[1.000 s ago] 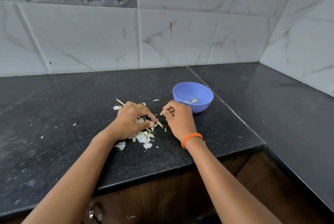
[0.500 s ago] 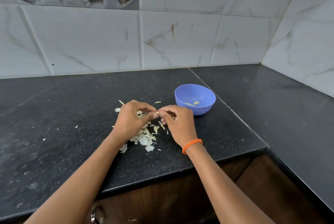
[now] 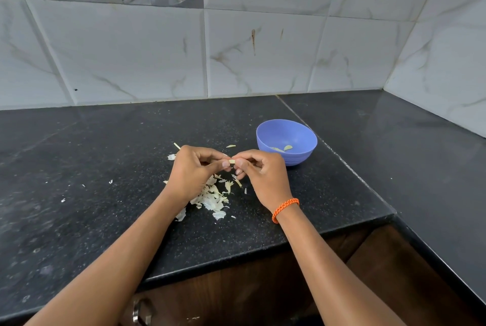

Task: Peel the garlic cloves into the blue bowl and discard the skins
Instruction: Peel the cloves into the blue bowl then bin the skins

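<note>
From the head camera, you are looking down at your two hands, which meet above a dark speckled table. Your left hand [image 3: 196, 169] and your right hand [image 3: 259, 171] both pinch one small pale garlic clove [image 3: 232, 161] between thumb and fingertips, the other fingers curled in. Holding it from both ends like this likely lets one hand steady the clove while the other works the skin loose.

A heap of white papery skins [image 3: 213, 198] lies on the table directly under your hands, so it seems the peelings drop where you work and await clearing. A few stray flakes are scattered to the left.

The blue bowl [image 3: 286, 141] stands just beyond your right hand, near enough for a short reach. Two or so pale pieces rest in its bottom, probably peeled cloves.

The table [image 3: 105, 157] is black polished stone with a seam running past the bowl, and turns a corner at the right. Behind it rises a wall of white marbled tiles [image 3: 131, 57]. Dark wooden cabinet fronts show below the table edge. An orange bracelet [image 3: 285, 208] circles your right wrist.
</note>
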The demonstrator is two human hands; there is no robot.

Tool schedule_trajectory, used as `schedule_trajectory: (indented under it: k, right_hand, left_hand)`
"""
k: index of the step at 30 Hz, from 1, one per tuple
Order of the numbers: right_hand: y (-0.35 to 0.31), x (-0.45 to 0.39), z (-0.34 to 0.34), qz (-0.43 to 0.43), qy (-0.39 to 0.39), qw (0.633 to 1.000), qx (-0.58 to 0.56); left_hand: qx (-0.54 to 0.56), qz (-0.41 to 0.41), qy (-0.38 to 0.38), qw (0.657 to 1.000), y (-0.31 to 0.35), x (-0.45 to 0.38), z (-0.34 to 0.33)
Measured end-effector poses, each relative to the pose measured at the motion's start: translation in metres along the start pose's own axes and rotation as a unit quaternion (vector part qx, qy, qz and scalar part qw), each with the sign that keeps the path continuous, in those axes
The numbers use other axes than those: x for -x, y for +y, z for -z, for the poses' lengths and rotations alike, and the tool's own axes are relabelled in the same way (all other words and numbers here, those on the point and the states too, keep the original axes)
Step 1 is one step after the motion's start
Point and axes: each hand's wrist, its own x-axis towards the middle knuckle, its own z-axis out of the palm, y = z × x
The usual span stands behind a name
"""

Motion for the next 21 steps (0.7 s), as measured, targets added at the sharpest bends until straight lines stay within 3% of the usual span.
schedule_trajectory:
  k: [9,14,21]
  right_hand:
    - [-0.0010,-0.0002,-0.0011,-0.022,0.001,0.998,-0.053]
    - [-0.0001,-0.0001,-0.0022,-0.043,0.051,0.998,-0.008]
    - [-0.0027,0.0008,-0.0042,0.007,0.056,0.996,0.063]
  left_hand:
    - [0.014,-0.016,0.037,0.999,0.0056,0.0006,-0.0001]
    - [0.005,-0.010,0.066,0.998,0.0053,0.0002,-0.0020]
    - [-0.053,-0.041,0.042,0.997,0.0085,0.0034,-0.0060]
